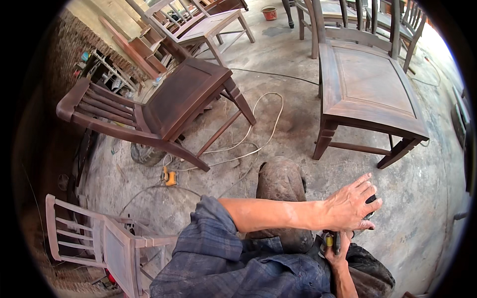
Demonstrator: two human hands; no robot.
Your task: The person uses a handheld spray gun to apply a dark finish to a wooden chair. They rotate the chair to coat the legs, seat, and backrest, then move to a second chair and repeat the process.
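Note:
My left hand (352,202) is reached across to the right, palm down, its fingers spread over a black rounded part (370,206) that shows between thumb and fingers. How much of that part it touches is hidden. Just below, close to my lap, my right hand (340,248) is closed around a dark hand-held power tool (329,239) with a yellow patch. The tool's exact kind cannot be made out, and my left hand covers its far end. Beyond my hands stands a brown wooden chair (370,79) with a pale, worn-looking seat.
A dark brown chair (189,94) lies tilted at left; a pale greyish chair (117,243) is at lower left. Cables (268,131) loop over the concrete floor beside a small orange-yellow tool (171,178). More chairs (213,27) and a red bucket (269,13) stand farther back.

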